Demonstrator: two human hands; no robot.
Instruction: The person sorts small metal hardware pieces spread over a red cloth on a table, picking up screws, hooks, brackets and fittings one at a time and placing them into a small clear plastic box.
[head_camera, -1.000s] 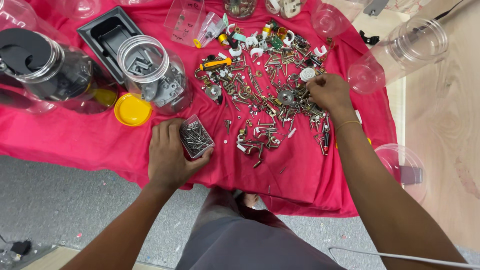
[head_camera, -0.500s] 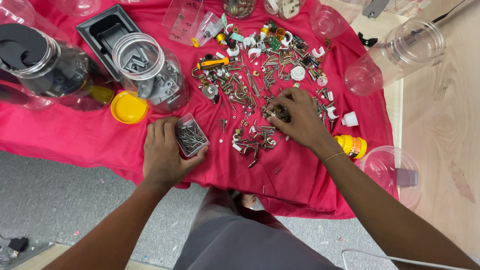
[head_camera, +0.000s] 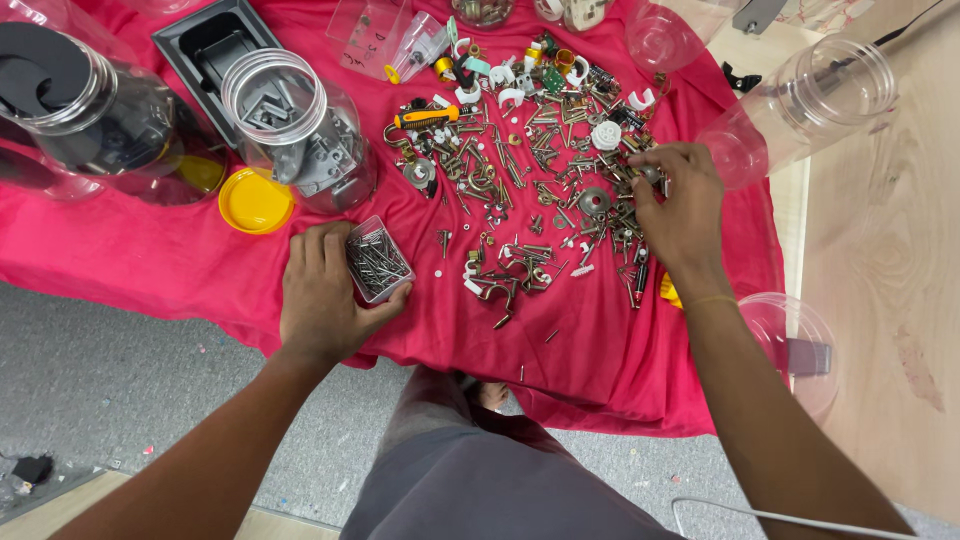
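Note:
My left hand (head_camera: 325, 290) grips a small clear plastic box (head_camera: 378, 260) full of nails, holding it on the red cloth (head_camera: 150, 250). My right hand (head_camera: 675, 205) rests on the right side of a spread pile of mixed hardware (head_camera: 530, 180): screws, hooks, cable clips, washers. Its fingertips pinch at small metal pieces near the pile's edge; what they hold is too small to tell. A yellow-handled tool (head_camera: 425, 117) lies at the top of the pile.
A clear jar of metal parts (head_camera: 300, 130) stands by a yellow lid (head_camera: 255, 200). A dark jar (head_camera: 80, 110) and black tray (head_camera: 205, 45) sit at left. Empty clear jars (head_camera: 810, 95) lie at right, one (head_camera: 795, 345) on the wooden surface.
My right hand has moved from the middle of the pile out to its right side. My left hand keeps its hold on the box of nails.

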